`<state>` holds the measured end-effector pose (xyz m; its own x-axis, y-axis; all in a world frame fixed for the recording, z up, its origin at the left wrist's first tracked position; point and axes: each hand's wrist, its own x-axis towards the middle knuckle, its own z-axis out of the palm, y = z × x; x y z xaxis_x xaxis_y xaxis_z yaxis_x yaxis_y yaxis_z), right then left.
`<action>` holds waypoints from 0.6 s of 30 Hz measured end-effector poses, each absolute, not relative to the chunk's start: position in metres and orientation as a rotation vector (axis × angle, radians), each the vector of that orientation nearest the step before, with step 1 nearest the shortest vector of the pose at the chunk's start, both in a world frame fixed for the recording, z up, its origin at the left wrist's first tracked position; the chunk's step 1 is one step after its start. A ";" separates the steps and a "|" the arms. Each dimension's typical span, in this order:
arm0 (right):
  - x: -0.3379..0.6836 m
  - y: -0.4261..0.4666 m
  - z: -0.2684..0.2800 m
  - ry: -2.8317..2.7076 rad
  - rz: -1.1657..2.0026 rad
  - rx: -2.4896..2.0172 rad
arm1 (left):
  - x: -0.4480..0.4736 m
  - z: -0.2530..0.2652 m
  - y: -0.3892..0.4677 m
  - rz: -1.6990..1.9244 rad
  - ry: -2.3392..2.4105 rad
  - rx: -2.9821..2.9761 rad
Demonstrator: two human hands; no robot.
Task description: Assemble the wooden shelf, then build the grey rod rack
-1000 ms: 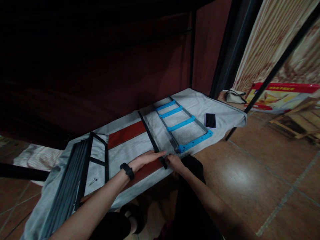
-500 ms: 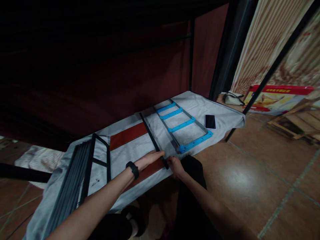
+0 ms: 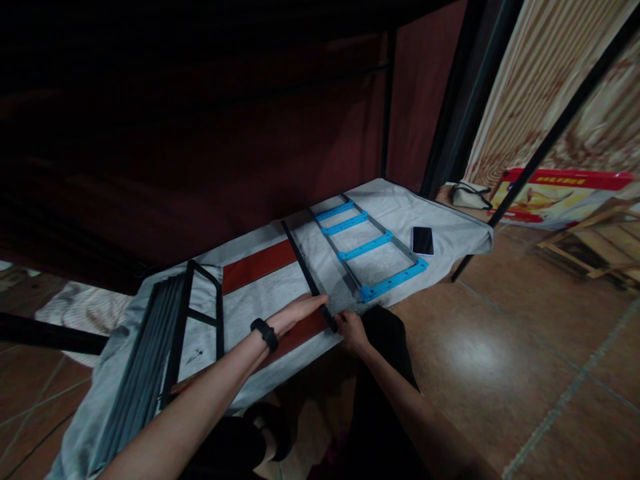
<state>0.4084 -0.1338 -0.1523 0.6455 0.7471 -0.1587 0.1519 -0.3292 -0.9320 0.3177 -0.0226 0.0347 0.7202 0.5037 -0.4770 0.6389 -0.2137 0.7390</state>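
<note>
A long black bar (image 3: 304, 265) lies across the ends of two reddish-brown boards (image 3: 260, 267) on a grey cloth. My left hand (image 3: 303, 311) grips the bar near its close end, fingers stretched over it; a dark band circles that wrist. Beside the bar's near end, the fingers of my right hand (image 3: 352, 329) are pinched together. What they hold, if anything, is too small to make out. At the boards' other end stands a black metal frame (image 3: 219, 308), partly behind my left forearm.
Grey tubes (image 3: 135, 373) lie along the left side, with small metal pieces (image 3: 195, 355) near them. Right of the bar are a ladder-like frame with blue crosspieces (image 3: 365, 247) and a phone (image 3: 423, 241). A slanting black pole (image 3: 545, 140) rises at right; a wooden folding piece (image 3: 595, 243) stands on the floor.
The view has shifted slightly. My left hand stays on the bar and my right hand stays pinched at its near end; nothing on the cloth has clearly moved.
</note>
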 end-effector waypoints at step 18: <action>0.392 -0.129 -0.165 -0.340 0.900 -1.532 | 0.322 0.031 -0.016 -0.207 0.872 1.819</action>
